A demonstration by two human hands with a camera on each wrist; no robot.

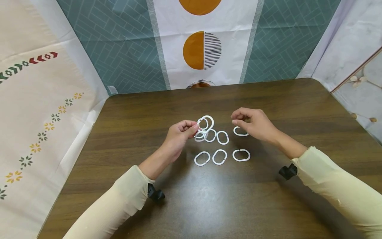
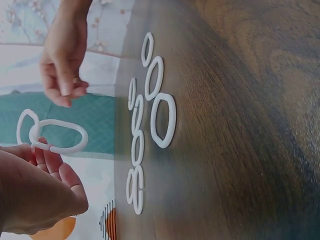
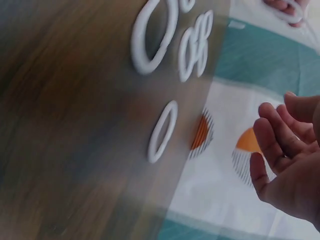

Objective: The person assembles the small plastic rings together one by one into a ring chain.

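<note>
My left hand [image 1: 176, 137] pinches a white plastic oval ring [image 2: 60, 121] between thumb and fingers, above the table. A second white oval ring [image 2: 20, 125] is looped through it; each seems to have a small gap in its side. My right hand [image 1: 256, 124] hovers to the right with loosely bent fingers and holds nothing. Below it, one oval ring [image 3: 163, 131] lies on the table, partly covered by the hand in the head view. Several similar rings lie between and in front of the hands, among them a front right ring [image 1: 241, 160].
The brown wooden table [image 1: 191, 205] carries the loose rings near its middle. A patterned cloth [image 1: 125, 49] hangs behind its far edge, and a cream embroidered cloth [image 1: 32, 116] is on the left. A black wrist camera [image 1: 155, 193] sits below the left sleeve.
</note>
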